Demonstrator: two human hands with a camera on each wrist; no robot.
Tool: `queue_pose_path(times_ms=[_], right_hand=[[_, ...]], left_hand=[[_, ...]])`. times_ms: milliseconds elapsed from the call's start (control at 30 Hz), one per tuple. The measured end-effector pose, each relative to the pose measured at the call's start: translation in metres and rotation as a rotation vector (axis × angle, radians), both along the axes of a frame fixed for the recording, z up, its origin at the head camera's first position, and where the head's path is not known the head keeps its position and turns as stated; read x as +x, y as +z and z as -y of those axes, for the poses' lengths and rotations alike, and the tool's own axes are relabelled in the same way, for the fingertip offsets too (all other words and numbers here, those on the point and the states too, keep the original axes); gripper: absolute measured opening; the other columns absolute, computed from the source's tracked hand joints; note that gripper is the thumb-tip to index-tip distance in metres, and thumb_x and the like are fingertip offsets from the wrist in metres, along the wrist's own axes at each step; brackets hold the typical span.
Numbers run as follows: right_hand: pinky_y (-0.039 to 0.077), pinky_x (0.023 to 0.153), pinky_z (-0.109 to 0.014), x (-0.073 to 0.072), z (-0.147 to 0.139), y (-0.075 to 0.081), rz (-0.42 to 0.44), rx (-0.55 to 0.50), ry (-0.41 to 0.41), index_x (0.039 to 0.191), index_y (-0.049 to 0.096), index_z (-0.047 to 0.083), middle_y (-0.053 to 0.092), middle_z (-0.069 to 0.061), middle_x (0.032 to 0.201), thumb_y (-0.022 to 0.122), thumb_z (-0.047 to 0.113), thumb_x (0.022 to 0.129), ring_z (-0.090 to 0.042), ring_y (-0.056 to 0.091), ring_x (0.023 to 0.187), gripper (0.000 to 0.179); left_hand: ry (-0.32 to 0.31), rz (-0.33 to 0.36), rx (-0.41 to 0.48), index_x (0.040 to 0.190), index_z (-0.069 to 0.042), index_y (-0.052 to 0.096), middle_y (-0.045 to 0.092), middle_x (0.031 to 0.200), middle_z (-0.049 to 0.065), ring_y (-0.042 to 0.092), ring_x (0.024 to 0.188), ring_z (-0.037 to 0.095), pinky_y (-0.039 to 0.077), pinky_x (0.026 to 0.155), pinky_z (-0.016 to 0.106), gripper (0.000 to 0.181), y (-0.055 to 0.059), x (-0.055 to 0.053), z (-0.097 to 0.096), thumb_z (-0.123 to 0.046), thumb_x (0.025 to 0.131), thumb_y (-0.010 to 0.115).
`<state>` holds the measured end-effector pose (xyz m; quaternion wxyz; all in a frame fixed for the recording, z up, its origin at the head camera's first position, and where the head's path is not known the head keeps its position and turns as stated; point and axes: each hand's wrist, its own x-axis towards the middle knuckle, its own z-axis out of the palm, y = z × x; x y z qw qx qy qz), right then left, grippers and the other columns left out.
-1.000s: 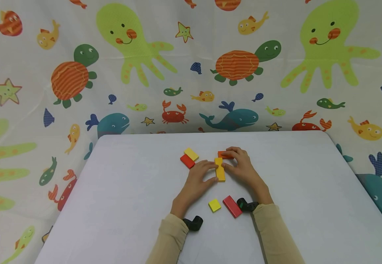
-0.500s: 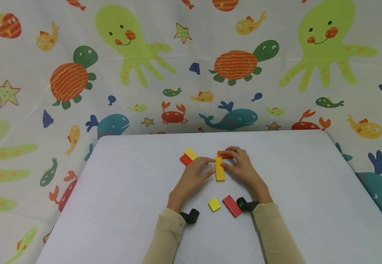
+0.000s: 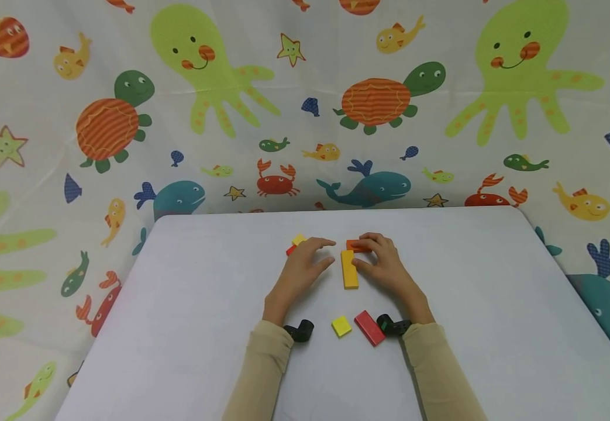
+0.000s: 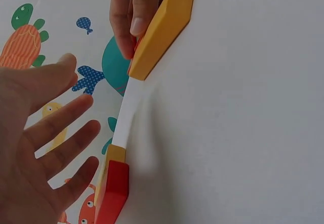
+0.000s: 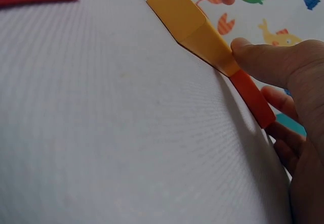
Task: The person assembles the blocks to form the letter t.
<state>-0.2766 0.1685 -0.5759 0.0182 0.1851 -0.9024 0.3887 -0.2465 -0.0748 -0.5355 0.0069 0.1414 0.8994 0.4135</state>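
A yellow-orange block (image 3: 350,270) lies lengthwise on the table, its far end against an orange block (image 3: 354,246) set crosswise. My right hand (image 3: 385,266) holds the orange block with its fingers; the thumb (image 5: 248,54) touches the side of the yellow-orange block. My left hand (image 3: 296,275) hovers just left of them, fingers spread and holding nothing. Beyond it, a pale yellow block (image 3: 298,240) and a red block (image 4: 114,188) lie side by side, partly hidden by this hand in the head view.
Nearer the person lie a small yellow square block (image 3: 341,326) and a red oblong block (image 3: 369,328), the latter beside the right wrist's black camera (image 3: 393,325). Behind the white table (image 3: 204,292) hangs a curtain (image 3: 305,76) printed with sea animals.
My left hand has let go of the yellow-orange block and drawn away to the left, now covering much of the red and pale yellow pair. The right hand has stayed in place.
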Motion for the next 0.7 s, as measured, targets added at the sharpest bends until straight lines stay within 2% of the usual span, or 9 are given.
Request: queue_pose_path(times_ms=[267, 467, 600, 700], right_hand=[[0.033, 0.118, -0.064, 0.002, 0.0, 0.0, -0.007, 0.001, -0.007, 0.137, 0.065, 0.011, 0.052, -0.017, 0.148, 0.08, 0.022, 0.093, -0.041, 0.041, 0.138, 0.048], [0.032, 0.119, -0.064, 0.004, 0.0, -0.002, 0.001, -0.002, -0.017, 0.137, 0.065, 0.011, 0.052, -0.016, 0.148, 0.08, 0.024, 0.093, -0.041, 0.041, 0.139, 0.048], [0.032, 0.12, -0.063, 0.004, 0.001, -0.003, 0.009, -0.001, -0.019, 0.137, 0.065, 0.012, 0.052, -0.015, 0.148, 0.079, 0.026, 0.093, -0.04, 0.041, 0.139, 0.048], [0.032, 0.12, -0.062, 0.005, 0.002, -0.003, 0.005, 0.006, -0.018, 0.137, 0.065, 0.012, 0.052, -0.015, 0.148, 0.079, 0.026, 0.094, -0.04, 0.041, 0.139, 0.047]], left_hand=[[0.038, -0.086, -0.073, 0.137, -0.025, 0.066, 0.065, 0.143, -0.001, 0.054, 0.136, 0.025, 0.042, 0.121, 0.051, 0.038, -0.009, -0.016, 0.003, -0.03, 0.1, 0.071], [0.085, -0.157, -0.134, 0.135, -0.023, 0.068, 0.064, 0.145, 0.003, 0.047, 0.142, 0.031, 0.037, 0.119, 0.06, 0.039, -0.014, -0.021, 0.004, -0.03, 0.097, 0.074], [0.138, -0.17, -0.182, 0.136, -0.024, 0.067, 0.058, 0.151, 0.005, 0.04, 0.147, 0.033, 0.032, 0.12, 0.063, 0.041, -0.018, -0.023, 0.01, -0.029, 0.096, 0.075], [0.184, -0.147, -0.192, 0.138, -0.023, 0.066, 0.053, 0.154, 0.008, 0.035, 0.15, 0.036, 0.029, 0.121, 0.064, 0.045, -0.022, -0.022, 0.016, -0.027, 0.095, 0.075]])
